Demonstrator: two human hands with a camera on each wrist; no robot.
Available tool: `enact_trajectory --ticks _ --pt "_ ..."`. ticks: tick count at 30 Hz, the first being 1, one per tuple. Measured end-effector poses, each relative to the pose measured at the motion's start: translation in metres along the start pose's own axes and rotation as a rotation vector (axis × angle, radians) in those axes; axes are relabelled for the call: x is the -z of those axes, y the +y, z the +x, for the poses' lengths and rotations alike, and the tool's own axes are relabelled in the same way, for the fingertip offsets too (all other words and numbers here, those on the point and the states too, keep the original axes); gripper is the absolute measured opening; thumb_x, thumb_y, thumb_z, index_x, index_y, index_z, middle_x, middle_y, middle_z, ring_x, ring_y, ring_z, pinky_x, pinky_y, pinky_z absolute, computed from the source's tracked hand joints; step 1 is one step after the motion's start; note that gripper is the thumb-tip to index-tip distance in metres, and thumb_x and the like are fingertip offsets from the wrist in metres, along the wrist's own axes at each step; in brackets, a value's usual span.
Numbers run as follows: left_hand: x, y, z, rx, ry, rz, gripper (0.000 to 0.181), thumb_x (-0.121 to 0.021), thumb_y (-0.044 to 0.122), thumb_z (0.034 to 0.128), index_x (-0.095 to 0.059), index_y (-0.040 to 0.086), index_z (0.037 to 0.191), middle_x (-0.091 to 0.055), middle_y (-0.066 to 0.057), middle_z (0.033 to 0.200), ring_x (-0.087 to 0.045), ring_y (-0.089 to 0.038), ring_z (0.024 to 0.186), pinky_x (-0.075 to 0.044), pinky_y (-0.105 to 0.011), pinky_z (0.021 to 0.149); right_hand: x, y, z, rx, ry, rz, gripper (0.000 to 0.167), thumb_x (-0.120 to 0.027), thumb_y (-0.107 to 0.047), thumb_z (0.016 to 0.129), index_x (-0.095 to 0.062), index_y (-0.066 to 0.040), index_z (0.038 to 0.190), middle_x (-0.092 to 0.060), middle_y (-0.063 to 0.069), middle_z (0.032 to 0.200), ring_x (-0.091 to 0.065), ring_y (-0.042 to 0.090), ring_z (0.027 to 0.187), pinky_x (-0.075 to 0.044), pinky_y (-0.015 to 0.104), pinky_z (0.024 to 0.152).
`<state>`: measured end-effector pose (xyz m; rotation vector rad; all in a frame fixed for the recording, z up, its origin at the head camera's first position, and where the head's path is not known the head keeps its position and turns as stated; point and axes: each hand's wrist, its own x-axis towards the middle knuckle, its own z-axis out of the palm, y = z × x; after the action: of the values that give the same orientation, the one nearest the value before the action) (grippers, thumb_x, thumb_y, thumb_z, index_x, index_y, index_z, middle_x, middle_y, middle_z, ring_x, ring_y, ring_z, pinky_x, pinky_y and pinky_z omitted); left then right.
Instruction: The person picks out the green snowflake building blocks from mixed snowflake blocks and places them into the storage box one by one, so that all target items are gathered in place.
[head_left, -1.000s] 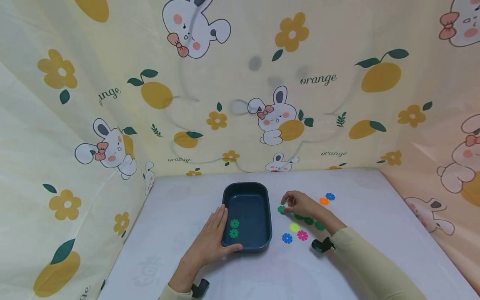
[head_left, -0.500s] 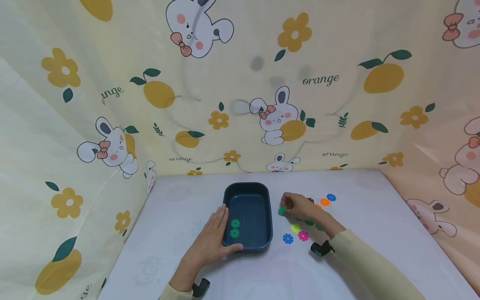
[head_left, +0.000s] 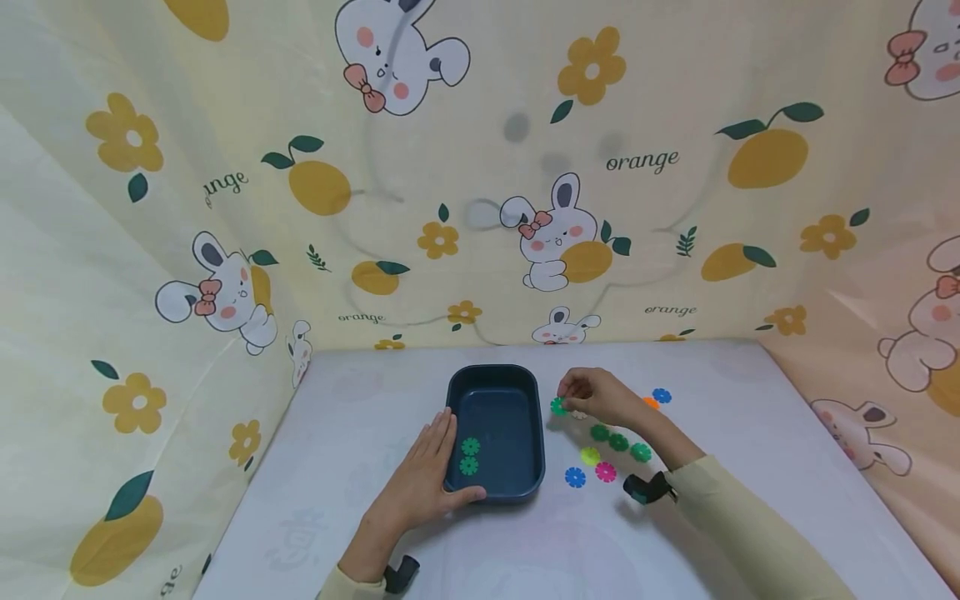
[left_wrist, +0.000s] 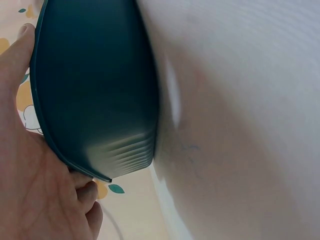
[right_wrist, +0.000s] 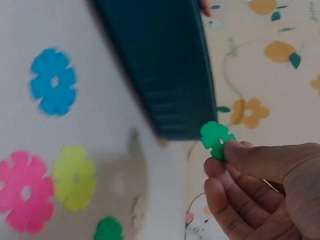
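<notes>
My right hand (head_left: 600, 397) pinches a green snowflake building disc (right_wrist: 215, 138) between thumb and index finger, above the table just right of a dark blue tray (head_left: 537, 417). My left hand (head_left: 422, 471) rests against the tray's left side, fingers straight along the wall and thumb along the near edge. Inside the tray, at its near left, lie two green discs (head_left: 469, 456). Below my right hand, several more green discs (head_left: 618, 442) lie in a slanting row. A pale disc (head_left: 579, 414) is partly hidden beneath the hand.
Nearer on the white table (head_left: 525, 550) are a yellow disc (head_left: 590, 456), a pink disc (head_left: 605, 472) and a blue disc (head_left: 575, 477). Beyond my right forearm lie another blue disc (head_left: 662, 395) and a partly covered orange disc (head_left: 651, 402). A printed curtain (head_left: 465, 167) encloses the table's back and sides.
My right hand has lifted the green disc off the table and moved slightly away from me, uncovering the row of green discs. My left hand and the tray stay in place.
</notes>
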<state>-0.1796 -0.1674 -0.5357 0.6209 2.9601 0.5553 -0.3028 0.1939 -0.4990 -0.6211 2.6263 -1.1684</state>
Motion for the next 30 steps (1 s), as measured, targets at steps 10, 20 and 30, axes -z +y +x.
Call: enact_trajectory --ticks 10,20,30 --pt "0.001 0.000 0.000 0.006 -0.007 -0.006 0.125 -0.064 0.082 0.0900 -0.007 0.008 0.173 0.001 -0.006 0.182 -0.001 -0.022 0.167 -0.010 -0.046 0.136 -0.013 -0.025 0.015 0.084 0.003 0.129 0.011 -0.080 -0.008 0.098 -0.076 -0.011 0.108 -0.074 0.002 0.098 -0.070 0.020 0.091 -0.064 0.029 0.086" --pt "0.001 0.000 -0.001 0.008 -0.012 -0.014 0.124 -0.064 0.081 0.0906 -0.007 0.008 0.173 0.001 -0.006 0.182 -0.001 -0.023 0.168 -0.011 -0.048 0.136 -0.041 -0.043 0.036 0.160 -0.080 0.181 0.010 -0.077 -0.006 0.100 -0.076 -0.009 0.109 -0.074 0.002 0.098 -0.070 0.018 0.086 -0.064 0.029 0.082" --pt "0.000 -0.002 0.001 0.007 -0.021 -0.020 0.123 -0.064 0.080 0.0914 -0.005 0.009 0.173 0.003 -0.005 0.181 0.001 -0.022 0.167 -0.011 -0.048 0.136 -0.071 -0.054 0.060 0.177 -0.130 0.128 0.008 -0.077 -0.004 0.098 -0.078 -0.009 0.105 -0.074 0.000 0.098 -0.069 0.013 0.085 -0.064 0.027 0.080"
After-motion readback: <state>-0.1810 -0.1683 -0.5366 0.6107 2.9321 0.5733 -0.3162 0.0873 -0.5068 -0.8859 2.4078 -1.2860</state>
